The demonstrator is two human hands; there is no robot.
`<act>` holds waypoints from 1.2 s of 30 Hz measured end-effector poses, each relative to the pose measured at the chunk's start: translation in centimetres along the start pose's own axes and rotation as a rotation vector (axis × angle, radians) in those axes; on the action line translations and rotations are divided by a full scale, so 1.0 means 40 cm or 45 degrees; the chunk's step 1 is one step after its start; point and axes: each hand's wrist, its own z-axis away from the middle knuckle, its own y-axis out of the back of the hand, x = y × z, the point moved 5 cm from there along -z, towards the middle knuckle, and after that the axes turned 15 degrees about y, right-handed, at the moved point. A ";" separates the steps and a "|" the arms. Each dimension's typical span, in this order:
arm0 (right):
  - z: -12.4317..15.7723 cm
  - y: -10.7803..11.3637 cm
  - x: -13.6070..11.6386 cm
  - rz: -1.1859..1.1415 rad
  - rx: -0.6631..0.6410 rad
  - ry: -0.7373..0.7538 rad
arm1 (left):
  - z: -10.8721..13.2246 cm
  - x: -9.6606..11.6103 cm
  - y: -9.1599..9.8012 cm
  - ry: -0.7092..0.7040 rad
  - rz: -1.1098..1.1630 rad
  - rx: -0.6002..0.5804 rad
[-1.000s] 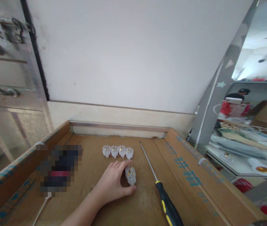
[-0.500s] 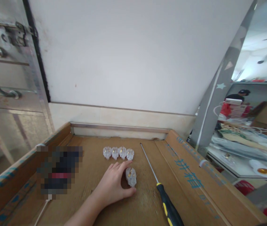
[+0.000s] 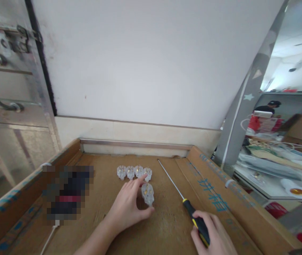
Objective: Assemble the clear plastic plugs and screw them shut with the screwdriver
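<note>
My left hand (image 3: 127,203) has its thumb and index finger around a clear plastic plug (image 3: 147,193) with brass-coloured metal inside. The thumb meets the plug's near end, and the index finger reaches past its far end. Just beyond stand several similar clear plugs (image 3: 130,172) in a row, the rightmost close to my index fingertip. On the right, my right hand (image 3: 213,233) is closed round the black and yellow handle of a screwdriver (image 3: 172,182). Its long metal shaft points away from me, up and to the left, along the cardboard.
A cardboard sheet (image 3: 105,212) with raised side flaps lines the work surface. At the left lies a pixelated dark object (image 3: 70,193) with a white cable (image 3: 47,239). A white wall closes the far side. A cluttered table (image 3: 270,193) and a person (image 3: 268,107) are at the right.
My right hand has come into view and taken hold of the screwdriver handle, which has swung slightly right. The plug at my left hand has shifted a little away from me.
</note>
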 end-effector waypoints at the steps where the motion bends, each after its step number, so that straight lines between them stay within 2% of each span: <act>1: -0.011 0.008 0.007 0.026 -0.003 -0.022 | 0.000 0.001 0.002 -0.011 0.017 0.017; 3: -0.043 0.025 0.000 0.052 0.002 -0.036 | 0.000 0.003 0.004 -0.020 0.041 0.027; 6: -0.116 0.035 -0.064 -0.109 0.105 -0.111 | 0.002 0.006 -0.002 -0.026 0.057 -0.002; 9: -0.193 -0.027 -0.154 -0.465 0.013 -0.214 | 0.005 0.010 -0.008 -0.064 0.080 -0.017; 12: -0.235 -0.114 -0.192 -0.690 -0.077 -0.410 | 0.005 0.011 -0.011 -0.103 0.101 -0.009; 14: -0.244 -0.154 -0.191 -0.730 -0.106 -0.427 | 0.003 0.009 -0.014 -0.099 0.099 -0.020; 17: -0.239 -0.177 -0.173 -0.767 -0.113 -0.411 | 0.001 0.007 -0.018 -0.098 0.107 -0.039; 25: -0.222 -0.156 -0.158 -0.948 -0.089 -0.492 | 0.000 0.013 -0.024 -0.034 0.080 -0.042; 32: -0.185 -0.186 -0.128 -1.218 -0.156 -0.607 | 0.001 0.010 -0.033 -0.031 0.036 -0.119; 36: -0.186 -0.186 -0.107 -1.287 -0.166 -0.635 | -0.002 0.004 -0.028 -0.002 0.018 -0.129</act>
